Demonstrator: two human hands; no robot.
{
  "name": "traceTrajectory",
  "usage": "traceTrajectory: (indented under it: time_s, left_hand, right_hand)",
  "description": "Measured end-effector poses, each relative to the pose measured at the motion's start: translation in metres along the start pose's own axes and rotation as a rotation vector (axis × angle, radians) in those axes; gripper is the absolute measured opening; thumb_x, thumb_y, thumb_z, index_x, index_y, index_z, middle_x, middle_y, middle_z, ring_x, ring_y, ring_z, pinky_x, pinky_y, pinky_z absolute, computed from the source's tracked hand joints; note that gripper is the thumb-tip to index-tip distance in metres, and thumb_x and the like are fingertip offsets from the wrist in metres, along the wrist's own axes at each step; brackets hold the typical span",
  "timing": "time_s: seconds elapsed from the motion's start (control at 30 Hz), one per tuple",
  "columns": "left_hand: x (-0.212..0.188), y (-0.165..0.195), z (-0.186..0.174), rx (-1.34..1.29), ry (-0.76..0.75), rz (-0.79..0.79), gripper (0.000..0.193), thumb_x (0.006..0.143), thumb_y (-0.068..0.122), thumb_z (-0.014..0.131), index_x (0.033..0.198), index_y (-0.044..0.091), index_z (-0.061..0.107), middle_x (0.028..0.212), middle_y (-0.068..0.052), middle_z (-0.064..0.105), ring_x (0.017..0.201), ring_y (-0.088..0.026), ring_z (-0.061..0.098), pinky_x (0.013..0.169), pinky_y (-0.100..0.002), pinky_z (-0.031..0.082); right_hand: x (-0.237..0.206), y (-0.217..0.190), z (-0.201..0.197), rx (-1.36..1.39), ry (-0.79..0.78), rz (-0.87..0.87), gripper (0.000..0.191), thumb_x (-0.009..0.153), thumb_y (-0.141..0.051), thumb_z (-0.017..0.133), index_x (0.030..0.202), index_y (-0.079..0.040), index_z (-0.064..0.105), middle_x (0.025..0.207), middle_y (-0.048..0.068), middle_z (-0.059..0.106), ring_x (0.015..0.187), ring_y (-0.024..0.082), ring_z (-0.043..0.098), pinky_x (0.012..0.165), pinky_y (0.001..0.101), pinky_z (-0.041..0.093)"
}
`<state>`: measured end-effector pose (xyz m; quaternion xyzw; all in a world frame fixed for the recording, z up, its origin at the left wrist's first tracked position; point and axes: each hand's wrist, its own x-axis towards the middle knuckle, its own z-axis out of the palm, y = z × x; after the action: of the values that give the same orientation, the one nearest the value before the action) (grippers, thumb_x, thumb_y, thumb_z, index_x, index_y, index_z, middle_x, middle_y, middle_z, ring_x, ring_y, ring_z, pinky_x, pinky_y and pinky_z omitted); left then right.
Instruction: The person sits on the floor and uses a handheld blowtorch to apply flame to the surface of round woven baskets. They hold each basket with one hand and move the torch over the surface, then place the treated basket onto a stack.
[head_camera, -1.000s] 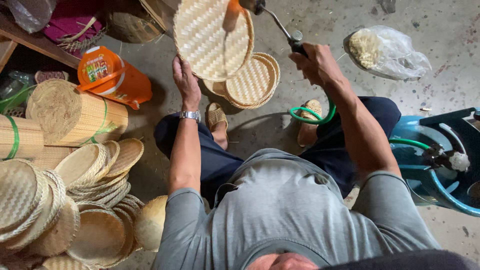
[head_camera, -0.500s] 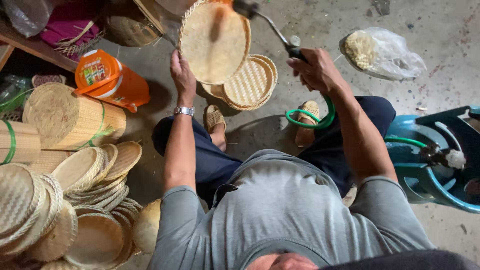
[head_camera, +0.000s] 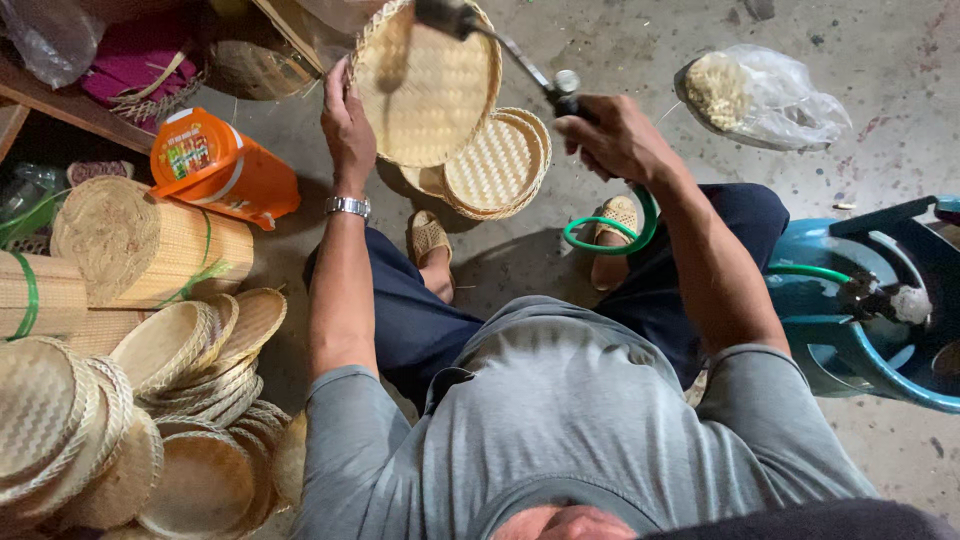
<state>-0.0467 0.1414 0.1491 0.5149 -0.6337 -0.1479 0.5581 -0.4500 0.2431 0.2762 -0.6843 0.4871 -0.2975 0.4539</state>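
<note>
Hands first, from the head view: the left hand (head_camera: 347, 128) grips the left rim of a round woven bamboo tray (head_camera: 428, 85), fingers curled over its edge, holding it tilted up above the concrete floor (head_camera: 620, 40). The right hand (head_camera: 612, 138) is closed around the handle of a metal torch wand (head_camera: 520, 55), whose head reaches across the upper part of the tray; whether it touches the weave is hard to tell, since the tip is cut by the frame edge. A green hose (head_camera: 610, 235) loops down from the handle toward the blue gas cylinder (head_camera: 860, 310) on the right. Compared with half a second ago, the tray has swung slightly rightward and sits higher in view, and the wand head now lies over the tray rather than at its rim. Below the tray rests a small stack of finished trays (head_camera: 495, 165); an orange jug (head_camera: 220, 165) lies to the left.
</note>
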Motion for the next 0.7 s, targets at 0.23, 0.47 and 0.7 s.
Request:
traceTrajectory:
  time_s: [0.23,0.47,0.7]
  left_hand:
    - [0.016,0.002,-0.023,0.294,0.057,0.173,0.031,0.113,0.010,0.038,0.138,0.004,0.055,0.129,-0.019,0.070,0.117,-0.031,0.069,0.095,-0.043,0.058]
    - [0.065,0.016,-0.032,0.228,0.086,0.156,0.033,0.113,0.014,0.039,0.139,0.004,0.057,0.123,-0.016,0.074,0.109,-0.029,0.073,0.091,-0.041,0.057]
    - [0.058,0.018,-0.018,0.146,0.082,0.066,0.035,0.115,0.015,0.044,0.142,-0.001,0.056,0.133,-0.020,0.070,0.119,-0.031,0.070,0.101,-0.041,0.055]
  right_hand:
    - [-0.034,0.016,-0.022,-0.007,0.150,0.199,0.034,0.103,-0.028,0.060,0.086,0.002,0.062,0.062,0.001,0.057,0.045,0.011,0.049,0.040,0.0308,0.038]
    - [-0.059,0.050,-0.018,0.155,0.111,0.194,0.033,0.102,-0.027,0.061,0.084,0.000,0.064,0.057,0.002,0.053,0.044,0.010,0.047,0.041,0.0300,0.036]
    - [-0.047,0.039,-0.020,0.173,0.139,0.089,0.036,0.105,-0.028,0.059,0.083,0.002,0.063,0.060,0.003,0.053,0.046,0.010,0.048,0.042,0.0304,0.036]
